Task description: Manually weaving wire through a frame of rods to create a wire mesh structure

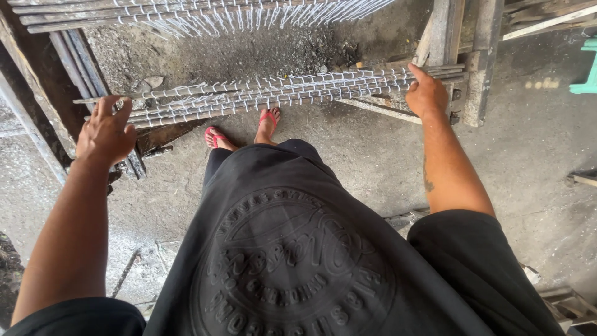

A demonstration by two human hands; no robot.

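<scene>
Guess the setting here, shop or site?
Probably an outdoor metalwork yard. Both hands, left hand and right hand, rest on a bundle of steel rods tied with wire. It lies across rough wooden supports, above a gritty concrete floor.

The floor (373,155) is rough grey concrete, stained and dusty, with darker soot and grit (236,56) gathered further off. Daylight falls across it, brightest on the right. A wooden frame (479,62) of weathered planks stands at the upper right, and more planks (31,106) run along the left edge. Something turquoise (587,74) shows at the far right. Scrap wood (569,305) lies in the lower right corner.
</scene>
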